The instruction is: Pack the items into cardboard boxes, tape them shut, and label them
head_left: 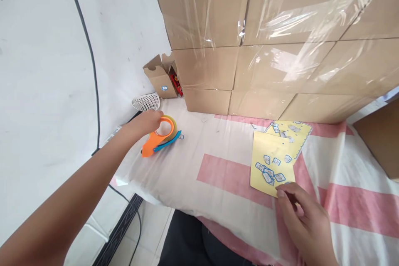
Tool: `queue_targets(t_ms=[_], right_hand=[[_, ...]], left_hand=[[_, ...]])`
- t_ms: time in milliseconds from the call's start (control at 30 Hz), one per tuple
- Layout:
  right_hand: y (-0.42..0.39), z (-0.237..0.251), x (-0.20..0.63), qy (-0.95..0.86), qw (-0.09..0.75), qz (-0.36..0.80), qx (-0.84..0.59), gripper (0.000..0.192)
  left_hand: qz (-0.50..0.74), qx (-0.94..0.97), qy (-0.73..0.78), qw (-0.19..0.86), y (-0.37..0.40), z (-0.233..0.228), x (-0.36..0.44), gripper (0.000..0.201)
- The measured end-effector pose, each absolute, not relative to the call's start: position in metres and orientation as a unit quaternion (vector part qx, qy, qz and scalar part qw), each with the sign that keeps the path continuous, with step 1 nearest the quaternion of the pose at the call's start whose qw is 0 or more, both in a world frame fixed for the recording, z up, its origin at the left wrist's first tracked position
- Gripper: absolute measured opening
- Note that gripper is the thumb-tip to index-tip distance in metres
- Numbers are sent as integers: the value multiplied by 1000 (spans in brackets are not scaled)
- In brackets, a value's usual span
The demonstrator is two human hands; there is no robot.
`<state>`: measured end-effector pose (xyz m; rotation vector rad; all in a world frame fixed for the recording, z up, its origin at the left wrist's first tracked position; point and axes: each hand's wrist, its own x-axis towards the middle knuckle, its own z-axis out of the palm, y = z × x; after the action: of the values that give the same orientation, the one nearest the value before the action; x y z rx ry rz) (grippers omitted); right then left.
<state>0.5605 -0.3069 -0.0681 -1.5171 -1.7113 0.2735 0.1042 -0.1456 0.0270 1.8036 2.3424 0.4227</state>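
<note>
My left hand point(152, 119) is closed at the rim of an orange tape dispenser point(150, 144), its fingertips mostly hidden. The dispenser carries a roll of tape and has a blue strip along one side; it rests on the cloth. By the lower right corner of a yellow card point(260, 145), my right hand point(304, 216) has thumb and forefinger pinched together. What lies between those fingertips is too small to make out. Several small blue-edged stickers point(268, 172) are scattered over the card. Partly under it lies a second yellow sheet point(301, 133) with more stickers and scraps.
Stacked cardboard boxes point(205, 68) wrapped in clear film form a wall at the back. An open small carton point(160, 81) with a red packet and a white perforated piece point(146, 102) stand at the left. Another brown box point(380, 133) is at right. A black cable point(90, 50) hangs along the wall.
</note>
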Motion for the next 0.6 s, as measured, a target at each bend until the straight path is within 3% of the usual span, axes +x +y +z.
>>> queue_targets(t_ms=[200,400,600], right_hand=[[-310,-64,560,-690,413,111,-584,13],[-312,-61,556,-682,417,134,-585,12],[-311,-65,558,-694,405,133,-580,9]], left_hand=[[33,703,711,-3,-133,39,147,49],[68,793,596,-107,-128,51,190,49],[138,833,508,-169,-109,25,269,55]])
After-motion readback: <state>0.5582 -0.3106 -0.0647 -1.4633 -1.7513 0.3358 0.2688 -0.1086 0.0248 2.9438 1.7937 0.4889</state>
